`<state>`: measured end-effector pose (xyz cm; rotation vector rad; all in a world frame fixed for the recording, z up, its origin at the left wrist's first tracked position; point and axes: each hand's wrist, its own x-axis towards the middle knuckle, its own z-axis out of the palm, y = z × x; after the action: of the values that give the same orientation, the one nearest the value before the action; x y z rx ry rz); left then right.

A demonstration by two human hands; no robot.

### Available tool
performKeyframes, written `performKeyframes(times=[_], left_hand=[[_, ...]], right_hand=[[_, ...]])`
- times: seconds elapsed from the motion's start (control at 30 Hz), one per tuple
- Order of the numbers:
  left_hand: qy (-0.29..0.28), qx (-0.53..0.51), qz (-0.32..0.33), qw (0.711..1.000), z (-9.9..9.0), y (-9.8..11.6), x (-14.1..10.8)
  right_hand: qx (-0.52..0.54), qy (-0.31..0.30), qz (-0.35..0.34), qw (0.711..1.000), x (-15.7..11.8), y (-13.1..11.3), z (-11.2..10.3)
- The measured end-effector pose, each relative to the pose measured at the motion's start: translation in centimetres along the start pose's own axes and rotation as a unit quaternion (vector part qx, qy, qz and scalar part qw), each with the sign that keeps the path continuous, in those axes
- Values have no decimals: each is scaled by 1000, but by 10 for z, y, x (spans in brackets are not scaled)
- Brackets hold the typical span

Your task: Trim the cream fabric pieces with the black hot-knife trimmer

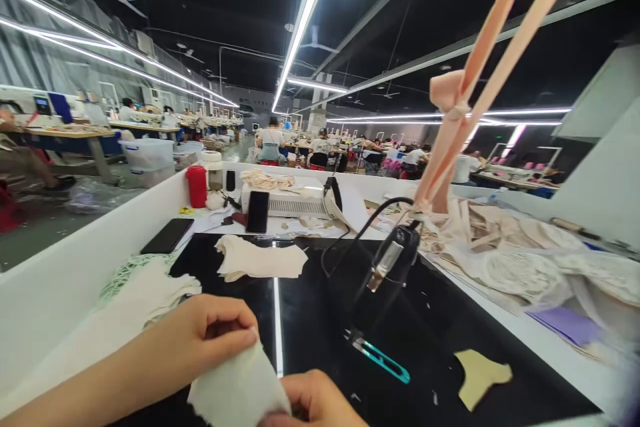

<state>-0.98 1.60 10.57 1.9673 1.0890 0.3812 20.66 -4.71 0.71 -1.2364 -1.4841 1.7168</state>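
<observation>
We hold a cream fabric piece over the near edge of the black tabletop, the fingers of our left hand pinching its upper corner and those of our right hand closed on its lower right edge. We judge the handling of this one piece to be under way, not finished. Just beyond it we see a stack of similar cream pieces, and to the left a larger cream pile; we cannot tell which are done and which are left. The teal thread snips and a yellowish scrap lie apart to the right. Farther out, we see a red container beside a pale jar, the contents of both hidden from us. Beyond the white side wall, a translucent bin stands near the floor, its contents too indistinct to name.
</observation>
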Motion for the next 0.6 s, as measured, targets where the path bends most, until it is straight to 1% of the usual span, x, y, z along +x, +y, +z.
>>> performKeyframes(times=[0.07,0.13,0.2,0.27,0.37,0.47,0.53,0.6], left_hand=[[34,13,-2,999,-13,-11,5],[60,6,-7,998,-27,-23,15],[84,-5,-2,996,-42,-31,29],[124,5,26,992,-58,-32,49],[192,9,62,979,-80,-27,79],[243,24,112,963,-90,-32,102],[247,49,131,959,-88,-45,108],[229,79,134,961,-81,-64,108]], right_hand=[[-13,11,7,1000,7,-9,-12],[-32,38,18,999,18,-17,-25],[-50,87,-9,995,34,-25,-40],[-63,146,-59,986,53,-35,-57],[-97,250,-152,951,88,-54,-85],[-157,347,-234,895,119,-66,-108],[-211,372,-266,864,132,-65,-118],[-271,361,-276,848,140,-55,-122]])
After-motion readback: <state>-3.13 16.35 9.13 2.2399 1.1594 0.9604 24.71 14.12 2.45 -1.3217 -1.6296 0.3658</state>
